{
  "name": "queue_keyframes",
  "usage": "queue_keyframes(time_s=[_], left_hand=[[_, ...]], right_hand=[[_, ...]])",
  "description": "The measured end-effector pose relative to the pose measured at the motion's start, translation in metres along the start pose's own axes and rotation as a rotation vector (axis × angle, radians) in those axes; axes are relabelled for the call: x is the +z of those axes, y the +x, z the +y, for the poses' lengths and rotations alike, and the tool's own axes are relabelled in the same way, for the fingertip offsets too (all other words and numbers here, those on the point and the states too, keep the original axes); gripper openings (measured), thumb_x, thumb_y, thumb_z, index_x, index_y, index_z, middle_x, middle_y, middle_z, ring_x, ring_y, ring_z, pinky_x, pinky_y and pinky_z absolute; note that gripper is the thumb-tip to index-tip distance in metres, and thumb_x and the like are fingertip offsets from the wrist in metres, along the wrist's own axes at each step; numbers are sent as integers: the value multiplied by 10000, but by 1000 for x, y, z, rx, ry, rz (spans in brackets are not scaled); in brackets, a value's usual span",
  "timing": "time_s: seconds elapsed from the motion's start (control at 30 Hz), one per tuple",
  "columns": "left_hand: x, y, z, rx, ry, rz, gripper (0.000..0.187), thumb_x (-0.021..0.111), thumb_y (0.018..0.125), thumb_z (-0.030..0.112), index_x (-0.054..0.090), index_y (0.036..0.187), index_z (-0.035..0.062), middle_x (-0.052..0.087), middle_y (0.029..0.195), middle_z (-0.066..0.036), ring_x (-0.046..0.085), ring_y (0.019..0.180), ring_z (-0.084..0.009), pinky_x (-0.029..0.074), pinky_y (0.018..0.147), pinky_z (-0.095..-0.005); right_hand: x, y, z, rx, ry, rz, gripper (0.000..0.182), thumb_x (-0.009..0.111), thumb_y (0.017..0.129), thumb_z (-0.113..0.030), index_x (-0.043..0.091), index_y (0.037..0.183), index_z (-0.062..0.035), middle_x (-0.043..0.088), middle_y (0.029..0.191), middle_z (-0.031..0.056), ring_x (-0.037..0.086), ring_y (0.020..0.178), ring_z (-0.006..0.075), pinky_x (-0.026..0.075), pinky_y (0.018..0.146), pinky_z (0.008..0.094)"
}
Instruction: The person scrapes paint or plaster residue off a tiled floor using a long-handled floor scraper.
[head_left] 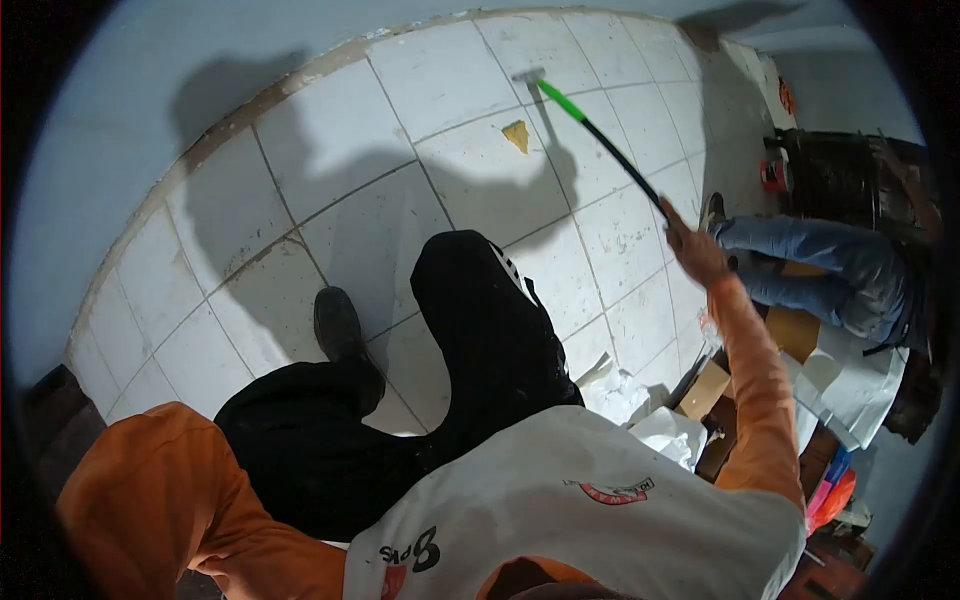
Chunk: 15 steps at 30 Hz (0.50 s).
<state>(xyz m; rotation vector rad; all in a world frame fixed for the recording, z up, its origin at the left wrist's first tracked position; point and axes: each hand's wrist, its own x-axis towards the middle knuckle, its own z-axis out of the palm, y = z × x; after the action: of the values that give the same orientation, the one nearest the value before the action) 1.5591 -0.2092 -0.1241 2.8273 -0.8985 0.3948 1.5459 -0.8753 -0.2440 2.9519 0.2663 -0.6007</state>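
My right hand point(697, 250) is wrapped round the black end of a long handle point(620, 157) with a green section near its far end. The small grey head point(528, 76) of this tool is at the tiled floor, near the wall. A yellowish piece point(516, 135) lies on a tile just below the tool's head. My left arm point(150, 480), in an orange sleeve, is bent at the lower left. Only a bit of my left hand point(215, 578) shows at the bottom edge, and its fingers are hidden.
A person in blue jeans point(830, 270) is at the right, beside a dark piece of furniture point(830, 170) and a red container point(773, 176). Cardboard boxes point(705, 390) and white plastic bags point(612, 392) lie to my right. The wall point(130, 110) curves round the tiles.
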Motion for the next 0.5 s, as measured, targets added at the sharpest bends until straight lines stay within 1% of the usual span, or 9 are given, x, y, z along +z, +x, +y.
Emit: queue_keyframes(time_s=[0.07,0.1,0.13,0.17,0.2,0.3,0.37,0.4,0.5], left_hand=[[1,0,-2,6,4,-6,646,738,908,327,484,1461,112,568,1285,-153,584,1147,-290,471,1016,-478],[1,0,0,8,5,-7,648,738,907,327,482,1463,113,566,1287,-154,582,1150,-291,470,1017,-478],[1,-1,0,8,8,-7,651,739,906,327,480,1464,114,564,1290,-154,580,1153,-291,469,1018,-479],[0,-2,0,14,15,-6,653,740,906,327,478,1465,115,562,1292,-155,579,1155,-292,469,1019,-480],[0,-2,1,13,14,-9,656,741,905,327,476,1467,116,560,1295,-155,577,1158,-292,468,1021,-480],[0,-6,-1,1,7,3,664,743,903,327,470,1471,119,554,1303,-156,572,1165,-294,466,1024,-482],[-1,-11,-3,-15,2,6,669,744,901,327,466,1473,121,549,1308,-157,568,1171,-295,465,1026,-484],[-2,-12,-4,-15,1,10,672,745,900,327,464,1475,122,547,1311,-158,567,1173,-296,464,1028,-484],[0,-9,-4,-17,-9,5,679,747,898,328,458,1479,125,541,1319,-159,562,1181,-297,462,1031,-486]], right_hand=[[-27,64,-25,55,-61,-32,661,490,1060,-340,163,1634,-371,706,836,299,699,823,531,568,786,626],[-20,107,-18,16,-68,16,622,464,1072,-345,189,1629,-368,716,912,300,710,874,508,575,815,603],[-25,143,-27,-41,-110,119,610,479,1076,-318,217,1625,-367,727,880,250,711,829,483,552,806,580],[-35,168,-37,-34,-145,139,603,471,1080,-318,217,1624,-369,732,983,254,706,895,487,545,844,585],[-54,177,-55,72,-69,-33,612,470,1080,-315,203,1627,-381,720,1038,274,694,941,504,537,887,585],[-13,129,-22,-56,-125,103,647,484,1074,-303,170,1634,-383,731,979,262,699,907,506,548,864,579],[5,63,1,50,-148,-36,705,518,1061,-279,130,1639,-391,711,964,321,702,857,506,562,778,600],[19,30,21,-16,-66,-13,736,510,1066,-288,68,1645,-397,696,793,291,718,783,485,558,714,607],[6,-17,11,-23,-16,-31,732,533,1056,-257,117,1652,-338,647,688,293,694,717,489,521,684,635]])
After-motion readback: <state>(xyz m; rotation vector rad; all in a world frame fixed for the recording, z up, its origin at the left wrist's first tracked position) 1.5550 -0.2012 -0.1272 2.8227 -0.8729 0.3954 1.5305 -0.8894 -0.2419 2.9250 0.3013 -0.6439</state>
